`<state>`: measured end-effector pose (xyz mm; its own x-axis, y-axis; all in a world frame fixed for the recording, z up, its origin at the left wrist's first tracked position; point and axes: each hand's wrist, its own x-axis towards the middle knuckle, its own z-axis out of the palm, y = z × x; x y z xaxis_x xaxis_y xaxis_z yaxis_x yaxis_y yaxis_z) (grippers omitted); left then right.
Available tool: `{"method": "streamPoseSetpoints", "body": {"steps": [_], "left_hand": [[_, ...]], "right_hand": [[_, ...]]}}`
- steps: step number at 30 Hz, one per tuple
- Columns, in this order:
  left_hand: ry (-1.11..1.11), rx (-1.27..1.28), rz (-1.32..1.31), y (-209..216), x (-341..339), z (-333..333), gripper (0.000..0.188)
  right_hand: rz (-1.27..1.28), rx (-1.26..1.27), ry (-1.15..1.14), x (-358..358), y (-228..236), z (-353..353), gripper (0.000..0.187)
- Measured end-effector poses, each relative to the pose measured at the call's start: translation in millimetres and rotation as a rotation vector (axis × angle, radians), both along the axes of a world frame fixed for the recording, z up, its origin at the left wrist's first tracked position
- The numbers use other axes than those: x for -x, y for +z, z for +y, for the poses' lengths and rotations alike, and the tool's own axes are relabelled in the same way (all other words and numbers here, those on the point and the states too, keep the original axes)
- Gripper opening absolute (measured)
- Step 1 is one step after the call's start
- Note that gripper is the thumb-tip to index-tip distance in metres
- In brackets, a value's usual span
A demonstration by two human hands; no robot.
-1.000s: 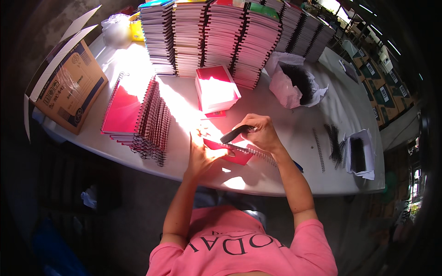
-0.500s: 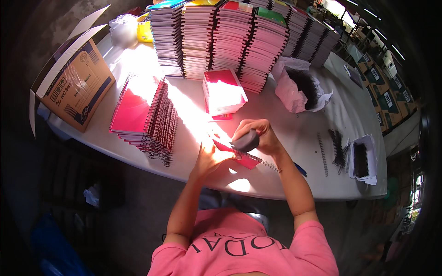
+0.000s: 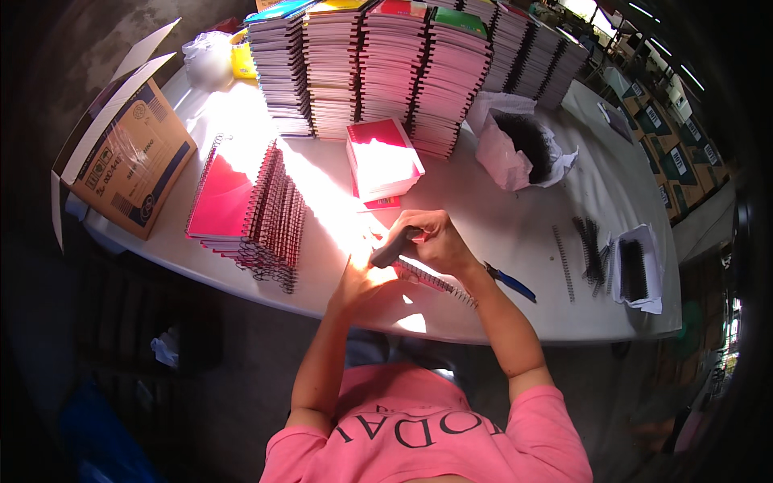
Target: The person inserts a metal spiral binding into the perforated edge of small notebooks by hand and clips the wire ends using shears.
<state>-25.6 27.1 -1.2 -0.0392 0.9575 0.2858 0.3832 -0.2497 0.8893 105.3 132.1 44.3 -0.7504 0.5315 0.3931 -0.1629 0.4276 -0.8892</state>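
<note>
Near the table's front edge, my left hand is closed on a red-covered notebook, partly washed out by bright sunlight. A black spiral coil runs along the notebook's edge, its free end sticking out to the right under my right forearm. My right hand grips a dark grey, rounded tool whose exact kind I cannot make out. The tool's lower end is at the notebook's edge, close to my left fingers. Beside my right forearm lie blue-handled pliers.
Left stand coil-bound red notebooks and an open cardboard box. A red-topped pile sits ahead, before tall notebook stacks. To the right are crumpled paper holding black coils, loose coils and a paper-lined box of coils.
My right hand has moved left with the grey tool, which has tilted toward my left hand. The pliers, mostly hidden by my forearm before, show more fully. The whole view has shifted slightly.
</note>
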Motion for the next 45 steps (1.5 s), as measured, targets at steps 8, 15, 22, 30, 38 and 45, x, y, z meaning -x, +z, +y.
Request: {"method": "streamPoseSetpoints", "body": {"steps": [8, 15, 22, 30, 38, 45], "left_hand": [[-0.050, 0.108, -0.117, 14.2, -5.5, 0.3, 0.019], [-0.065, -0.336, 0.277, -11.0, -2.3, 2.4, 0.043], [-0.083, -0.196, 0.109, 22.9, -7.4, 2.2, 0.013], [0.104, -0.097, -0.370, -42.7, 1.0, 20.8, 0.021], [0.280, 0.009, -0.754, 5.8, -12.3, 5.9, 0.012], [0.278, 0.049, -0.795, 18.3, -33.6, 2.6, 0.016]], "right_hand": [[-0.202, -0.077, -0.239, -3.8, 2.6, -1.6, 0.014], [-0.189, 0.154, -0.174, -6.8, 5.5, -7.9, 0.012], [-0.237, 0.064, -0.233, -7.6, 4.8, -0.9, 0.018], [-0.376, -0.241, -0.682, -77.2, -6.5, 30.5, 0.031], [-0.889, -0.269, -0.990, -140.1, 3.9, -55.9, 0.067], [-0.908, -0.458, -1.027, -155.2, -50.7, -105.6, 0.051]]}}
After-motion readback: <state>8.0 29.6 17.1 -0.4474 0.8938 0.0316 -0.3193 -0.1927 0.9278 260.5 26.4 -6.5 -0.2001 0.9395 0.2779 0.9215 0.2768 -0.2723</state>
